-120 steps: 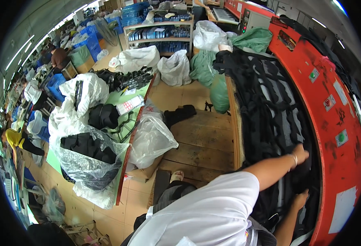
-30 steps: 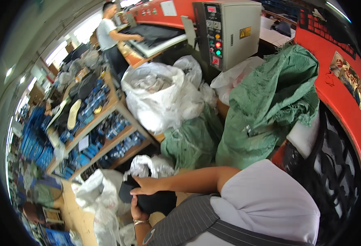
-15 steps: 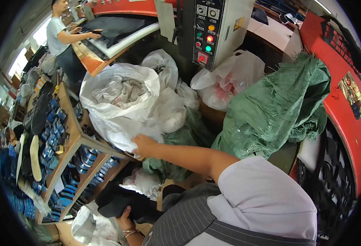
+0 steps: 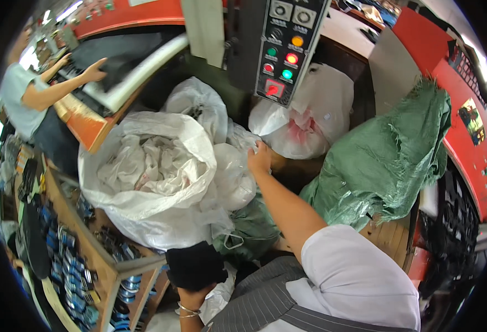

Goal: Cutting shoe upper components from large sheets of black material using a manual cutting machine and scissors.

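Observation:
My left hand (image 4: 194,299), low in the view, is closed around a bundle of black fabric pieces (image 4: 196,265). My right arm reaches forward between the bags. At its end my right hand (image 4: 259,159) has its fingers closed at the right edge of a small clear-white plastic bag (image 4: 240,134); exactly what the fingertips pinch is hard to see. Left of that stands a large open white woven sack (image 4: 149,218) filled with crumpled whitish material. Just beyond my right hand sits a knotted white plastic bag (image 4: 301,127) with something reddish inside.
A green woven sack (image 4: 379,160) leans at the right. Ahead hangs a control box (image 4: 284,50) with lit buttons. A wooden shelf (image 4: 110,271) of blue-edged metal pieces stands at left. Beyond it a co-worker (image 4: 27,105) handles black sheet material (image 4: 116,58) at a machine table.
My right hand has moved from the large white sack's lower side forward and right to the small plastic bag. My left hand has raised the black bundle and moved right. The view has shifted.

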`<state>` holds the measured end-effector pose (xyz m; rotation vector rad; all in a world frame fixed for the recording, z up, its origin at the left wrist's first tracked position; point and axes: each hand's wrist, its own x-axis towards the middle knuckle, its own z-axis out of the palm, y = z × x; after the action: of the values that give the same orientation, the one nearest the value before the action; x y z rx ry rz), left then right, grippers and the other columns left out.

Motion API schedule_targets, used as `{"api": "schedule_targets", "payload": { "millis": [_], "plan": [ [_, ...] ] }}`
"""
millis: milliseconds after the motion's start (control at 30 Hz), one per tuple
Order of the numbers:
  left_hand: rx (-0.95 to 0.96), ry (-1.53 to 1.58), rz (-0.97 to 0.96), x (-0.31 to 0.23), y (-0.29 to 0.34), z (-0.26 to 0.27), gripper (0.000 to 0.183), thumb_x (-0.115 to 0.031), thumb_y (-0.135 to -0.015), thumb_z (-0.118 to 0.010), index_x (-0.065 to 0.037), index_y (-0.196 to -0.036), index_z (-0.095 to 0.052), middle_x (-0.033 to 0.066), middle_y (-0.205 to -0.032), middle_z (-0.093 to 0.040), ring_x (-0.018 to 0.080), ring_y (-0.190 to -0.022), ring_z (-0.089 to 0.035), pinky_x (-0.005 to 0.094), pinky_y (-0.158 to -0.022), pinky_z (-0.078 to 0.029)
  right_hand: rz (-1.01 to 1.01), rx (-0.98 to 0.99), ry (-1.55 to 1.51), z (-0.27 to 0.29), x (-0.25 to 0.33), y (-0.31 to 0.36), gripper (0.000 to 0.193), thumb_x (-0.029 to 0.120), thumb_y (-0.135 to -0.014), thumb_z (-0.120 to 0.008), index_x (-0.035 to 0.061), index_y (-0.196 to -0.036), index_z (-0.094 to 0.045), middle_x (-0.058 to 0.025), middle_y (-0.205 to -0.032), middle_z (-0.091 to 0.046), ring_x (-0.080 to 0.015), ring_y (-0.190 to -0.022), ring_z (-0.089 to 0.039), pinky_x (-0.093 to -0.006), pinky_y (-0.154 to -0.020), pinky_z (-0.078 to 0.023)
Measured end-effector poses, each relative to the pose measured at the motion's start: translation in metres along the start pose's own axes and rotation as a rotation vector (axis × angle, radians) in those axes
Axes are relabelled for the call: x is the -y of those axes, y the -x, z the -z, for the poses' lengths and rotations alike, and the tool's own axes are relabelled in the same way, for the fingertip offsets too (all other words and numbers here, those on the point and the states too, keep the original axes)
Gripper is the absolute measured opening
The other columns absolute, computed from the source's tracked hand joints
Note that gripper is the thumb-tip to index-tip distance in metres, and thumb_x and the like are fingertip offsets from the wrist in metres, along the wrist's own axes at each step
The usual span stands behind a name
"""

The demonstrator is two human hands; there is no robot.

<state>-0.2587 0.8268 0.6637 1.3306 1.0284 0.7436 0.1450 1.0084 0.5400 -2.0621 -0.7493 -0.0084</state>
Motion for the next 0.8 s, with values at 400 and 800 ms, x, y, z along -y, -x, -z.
{"api": "schedule_targets", "payload": {
  "millis": [400,800],
  "plan": [
    [0.181,-0.638,-0.081,-0.01,-0.103,-0.002,0.045,-0.017,-0.072,-0.075,-0.003,-0.113,-0.061,0.0122,-0.113,-0.063,0.0263,-0.103,-0.058,0.0385,-0.089,-0.045,-0.242,0.607,0.47,-0.105,-0.083,-0.061,0.064,0.022,-0.08,-0.065,0.0113,-0.136,-0.035,-0.0143,-0.141,-0.037,-0.0335,-0.127,-0.04,-0.0423,-0.1,-0.04],
    [0.105,-1.211,-0.359,-0.06,-0.215,0.002,0.049,-0.031,-0.058,-0.072,-0.01,-0.103,-0.07,0.0223,-0.141,-0.035,0.0481,-0.134,-0.019,0.0562,-0.109,-0.016,-0.107,0.397,0.007,-0.019,-0.076,-0.145,0.034,0.029,-0.077,-0.068,0.0022,-0.097,-0.062,-0.0206,-0.091,-0.065,-0.0326,-0.086,-0.063,-0.0393,-0.075,-0.047]
  ]
}}
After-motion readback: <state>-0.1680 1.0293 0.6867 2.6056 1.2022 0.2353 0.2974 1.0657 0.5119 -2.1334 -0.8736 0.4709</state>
